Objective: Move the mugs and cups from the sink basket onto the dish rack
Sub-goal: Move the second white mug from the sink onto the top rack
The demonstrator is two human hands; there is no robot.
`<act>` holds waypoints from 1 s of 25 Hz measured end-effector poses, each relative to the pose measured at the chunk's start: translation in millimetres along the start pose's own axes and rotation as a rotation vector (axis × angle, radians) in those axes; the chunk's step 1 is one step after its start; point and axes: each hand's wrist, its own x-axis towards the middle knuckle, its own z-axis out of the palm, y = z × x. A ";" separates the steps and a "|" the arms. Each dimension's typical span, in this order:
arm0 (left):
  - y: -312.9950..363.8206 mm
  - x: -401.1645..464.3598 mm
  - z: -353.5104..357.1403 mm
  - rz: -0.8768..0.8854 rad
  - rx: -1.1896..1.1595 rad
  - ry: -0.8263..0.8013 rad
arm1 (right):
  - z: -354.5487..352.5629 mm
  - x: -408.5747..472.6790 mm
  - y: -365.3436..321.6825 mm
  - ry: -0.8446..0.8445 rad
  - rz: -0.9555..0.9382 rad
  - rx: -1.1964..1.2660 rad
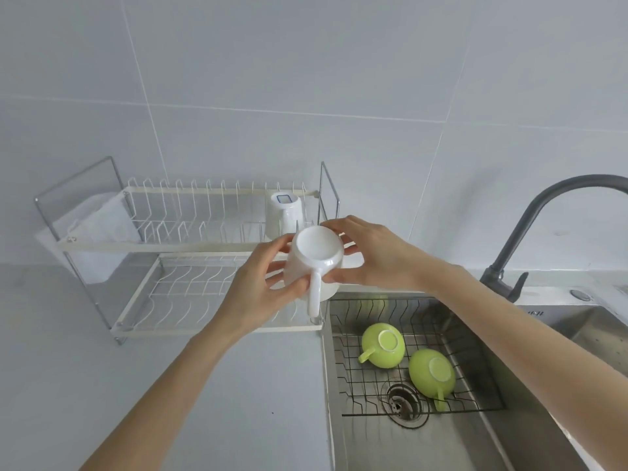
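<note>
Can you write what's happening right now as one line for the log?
both hands hold white mug upside down | rack: one mug | basket: two green cups

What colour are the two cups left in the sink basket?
Lime green, both upside down; head view shows it.

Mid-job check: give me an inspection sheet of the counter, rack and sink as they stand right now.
Surface: pale grey countertop, bare in front.
Job's things: white ceramic mug held upside down over two-tier white wire dish rack; white cup with blue label inverted on upper tier; two green cups upside down in black wire sink basket.
Clutter: white cloth at rack's left end.
Grippers: left hand and right hand both grip the mug.
Cables: nothing seen.
Surroundings: grey tiled wall, dark faucet, steel sink.
</note>
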 end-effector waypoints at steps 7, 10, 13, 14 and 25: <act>9.5 42.8 -69.7 0.037 0.143 0.076 | -15.6 78.4 -29.7 0.015 -0.077 -0.010; 11.9 64.9 -99.1 0.033 0.225 0.086 | -18.8 113.5 -38.6 0.018 -0.092 -0.008; 9.5 88.1 -129.8 -0.034 0.313 0.038 | -15.8 149.6 -43.4 -0.008 -0.089 -0.037; 7.7 94.8 -139.3 -0.059 0.333 0.020 | -12.5 161.3 -43.8 -0.020 -0.086 -0.040; -49.2 135.6 -183.2 -0.305 0.475 -0.111 | 51.8 247.0 -29.9 -0.214 -0.040 -0.127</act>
